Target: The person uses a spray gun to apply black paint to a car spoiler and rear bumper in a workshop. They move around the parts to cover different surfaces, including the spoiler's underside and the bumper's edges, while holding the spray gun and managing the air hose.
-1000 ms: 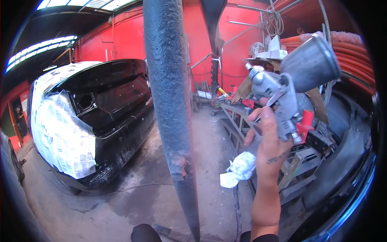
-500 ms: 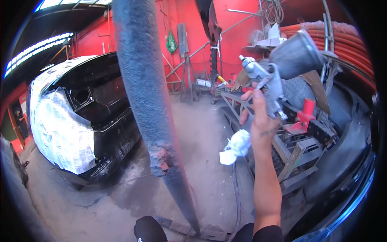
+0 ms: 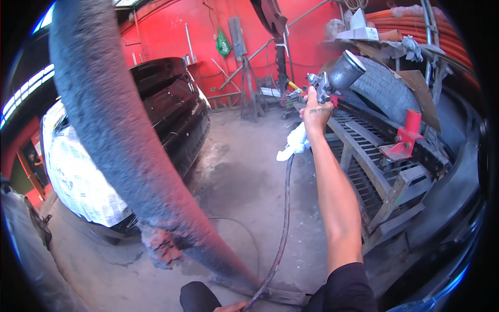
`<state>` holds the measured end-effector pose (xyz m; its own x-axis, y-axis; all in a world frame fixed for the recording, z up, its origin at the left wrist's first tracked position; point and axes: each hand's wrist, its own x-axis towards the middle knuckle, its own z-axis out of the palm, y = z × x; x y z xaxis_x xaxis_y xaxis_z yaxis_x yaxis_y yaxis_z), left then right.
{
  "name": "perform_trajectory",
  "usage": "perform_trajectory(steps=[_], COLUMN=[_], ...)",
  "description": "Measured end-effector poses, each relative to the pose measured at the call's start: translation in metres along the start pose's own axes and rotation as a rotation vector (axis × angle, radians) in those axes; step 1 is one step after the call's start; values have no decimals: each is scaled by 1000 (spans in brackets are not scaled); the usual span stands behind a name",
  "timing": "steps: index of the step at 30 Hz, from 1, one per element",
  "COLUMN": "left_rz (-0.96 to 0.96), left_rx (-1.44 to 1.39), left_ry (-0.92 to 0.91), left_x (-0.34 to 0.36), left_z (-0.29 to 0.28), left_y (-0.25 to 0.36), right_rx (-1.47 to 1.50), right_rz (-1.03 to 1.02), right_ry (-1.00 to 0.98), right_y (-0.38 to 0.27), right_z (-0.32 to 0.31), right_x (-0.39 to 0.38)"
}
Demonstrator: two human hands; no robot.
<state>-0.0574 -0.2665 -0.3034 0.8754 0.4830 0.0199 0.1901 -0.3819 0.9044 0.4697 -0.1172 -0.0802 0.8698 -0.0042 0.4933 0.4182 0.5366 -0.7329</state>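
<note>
Two hands in view: my L hand [image 3: 229, 308], newly in at bottom edge, meets the hose [image 3: 287, 208]; can't tell its grip. My R hand [image 3: 316, 118], stretched fwd, farther out vs. before, has its grip wrapped round the spray gun [image 3: 343, 73].

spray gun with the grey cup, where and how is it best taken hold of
Probably take the spray gun by its handle, from below on the wearer's side, where the right grip is wrapped. The bulky cup tilts up and right, leaving that side clear, though the handle itself is mostly hidden.
</note>
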Motion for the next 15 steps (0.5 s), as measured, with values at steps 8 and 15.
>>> perform_trajectory(steps=[8,15], left_rz=[129,-35], left_rx=[30,11], left_ry=[-71,-104], left_x=[7,7], left_z=[16,26], left_y=[16,3], right_rx=[230,239], right_rz=[-97,-125], right_ry=[-225,-265], right_y=[-9,-19], right_z=[-19,-23], right_x=[-33,-23])
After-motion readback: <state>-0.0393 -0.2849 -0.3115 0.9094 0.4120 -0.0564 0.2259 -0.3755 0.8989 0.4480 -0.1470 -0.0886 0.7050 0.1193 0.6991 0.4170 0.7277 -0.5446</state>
